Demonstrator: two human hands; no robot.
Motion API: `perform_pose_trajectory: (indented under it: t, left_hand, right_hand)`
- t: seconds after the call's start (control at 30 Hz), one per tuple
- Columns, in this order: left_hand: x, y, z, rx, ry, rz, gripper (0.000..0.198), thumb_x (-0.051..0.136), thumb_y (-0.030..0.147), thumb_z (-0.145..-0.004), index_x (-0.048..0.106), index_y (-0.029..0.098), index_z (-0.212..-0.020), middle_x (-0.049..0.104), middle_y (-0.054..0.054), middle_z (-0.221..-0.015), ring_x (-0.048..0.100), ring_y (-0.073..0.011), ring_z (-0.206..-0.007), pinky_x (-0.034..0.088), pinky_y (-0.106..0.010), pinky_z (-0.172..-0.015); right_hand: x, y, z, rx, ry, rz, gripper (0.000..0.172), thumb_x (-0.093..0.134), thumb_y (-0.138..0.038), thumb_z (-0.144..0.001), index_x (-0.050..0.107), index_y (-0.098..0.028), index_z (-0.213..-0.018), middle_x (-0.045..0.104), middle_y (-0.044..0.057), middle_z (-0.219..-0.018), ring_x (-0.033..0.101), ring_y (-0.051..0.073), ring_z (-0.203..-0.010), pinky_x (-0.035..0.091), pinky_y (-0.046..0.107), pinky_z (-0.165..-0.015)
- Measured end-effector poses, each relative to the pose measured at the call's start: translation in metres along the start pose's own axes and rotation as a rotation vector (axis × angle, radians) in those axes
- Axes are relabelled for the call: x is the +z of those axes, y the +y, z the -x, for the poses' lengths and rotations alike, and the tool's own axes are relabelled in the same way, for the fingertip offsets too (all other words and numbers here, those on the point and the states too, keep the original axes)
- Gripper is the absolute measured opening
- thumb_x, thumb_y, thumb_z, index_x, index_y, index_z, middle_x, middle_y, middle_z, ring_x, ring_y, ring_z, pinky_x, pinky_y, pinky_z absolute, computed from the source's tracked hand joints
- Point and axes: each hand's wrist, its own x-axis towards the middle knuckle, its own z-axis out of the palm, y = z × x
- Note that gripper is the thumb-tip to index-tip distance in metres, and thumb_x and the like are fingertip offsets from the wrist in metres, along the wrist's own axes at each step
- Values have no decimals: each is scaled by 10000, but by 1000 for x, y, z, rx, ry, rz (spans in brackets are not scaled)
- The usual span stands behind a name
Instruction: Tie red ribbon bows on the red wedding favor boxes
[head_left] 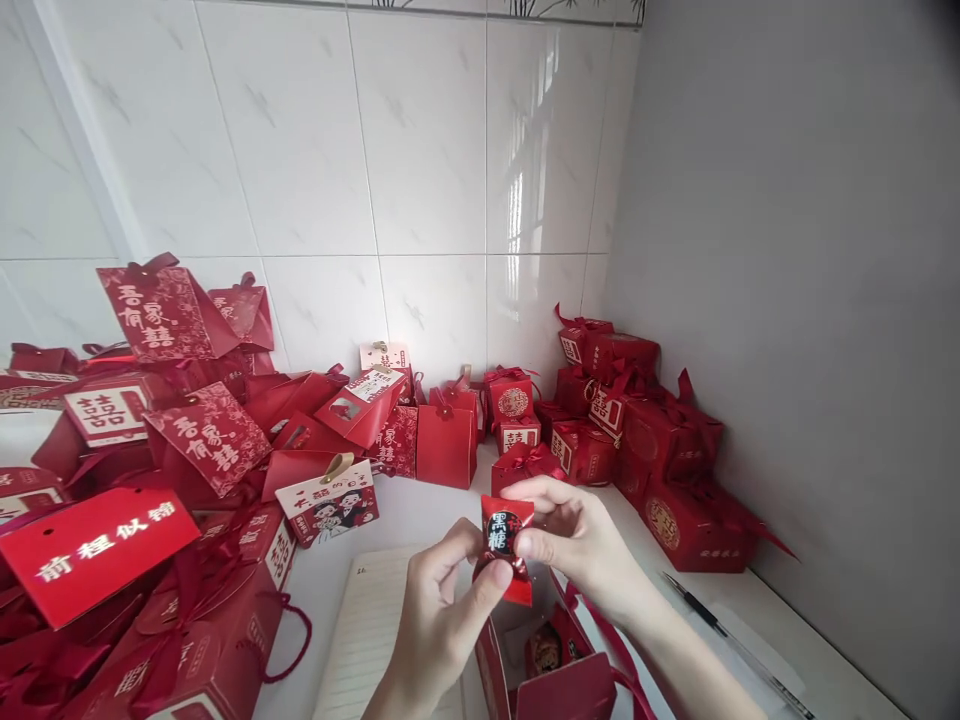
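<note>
Between both hands I see a small red candy packet (516, 585) with a black round label and white lettering, held upright. My left hand (450, 610) pinches its lower left part between thumb and fingers. My right hand (574, 535) grips its upper right side, the thumb pressing on the front. Directly below stands an open red gift box (566, 685) with its flaps raised. Inside it lies another wrapped piece (546, 650) in dark red and black, partly covered by a flap. The box's lower part runs out of the picture.
Red gift boxes (206, 435) lie heaped on the left, and more boxes (667, 440) are stacked at the right wall. A lined notebook (367, 620) rests left of the open box. A black pen (697, 608) lies to the right. White tiles (427, 130) cover the back wall.
</note>
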Motion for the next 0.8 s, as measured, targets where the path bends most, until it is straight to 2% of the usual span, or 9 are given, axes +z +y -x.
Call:
perform_pose_trajectory:
  t: [0.13,0.2,0.3,0.4,0.5,0.63,0.8]
  left_hand:
    - [4,-5,4,0,14,-67,245,541,370,-835,540,160,-709,483,-11,-689,467,-143,-674,385,-248,-641]
    - [7,-7,4,-3,9,-107,248,537,363,-839,537,159,-697,473,-7,-683,459,-139,-669,372,-245,-631]
    - [9,-8,3,-16,-41,-138,237,539,365,-830,535,160,-711,461,-6,-699,447,-140,-678,364,-251,-635]
    - [10,-6,4,-32,-71,-138,251,525,373,-831,487,169,-690,433,2,-699,432,-138,-674,358,-256,-638]
    - [10,-6,5,-25,-64,-114,272,511,363,-847,437,178,-662,423,10,-688,430,-134,-675,355,-254,-646]
    - [10,-8,5,0,-59,-124,225,508,332,-856,499,177,-694,454,-1,-701,441,-145,-706,359,-253,-655]
    - [11,-11,6,-29,-104,-76,186,489,342,-867,518,180,-780,465,-12,-742,449,-153,-713,382,-261,-653]
  right_hand:
    - [-3,16,10,-3,121,-36,239,712,-350,-732,659,-212,-920,684,4,-793,602,109,-681,470,219,-641]
    - [-4,17,16,18,185,31,204,710,-365,-730,660,-184,-810,660,1,-727,573,107,-657,451,216,-628]
    - [-4,15,23,46,229,113,265,703,-379,-730,595,-156,-637,603,-5,-620,524,103,-594,430,225,-599]
    - [-2,14,25,38,235,109,314,681,-395,-744,535,-161,-595,561,-17,-591,483,96,-555,419,233,-572]
    - [-1,15,25,19,236,117,290,687,-388,-740,540,-163,-631,558,-20,-607,497,99,-581,414,224,-575]
    - [-2,15,26,33,189,96,246,685,-369,-746,558,-165,-698,597,-8,-660,531,106,-623,430,223,-599]
    - [0,14,28,21,207,107,282,650,-380,-776,515,-166,-650,569,-8,-645,514,107,-604,417,235,-583]
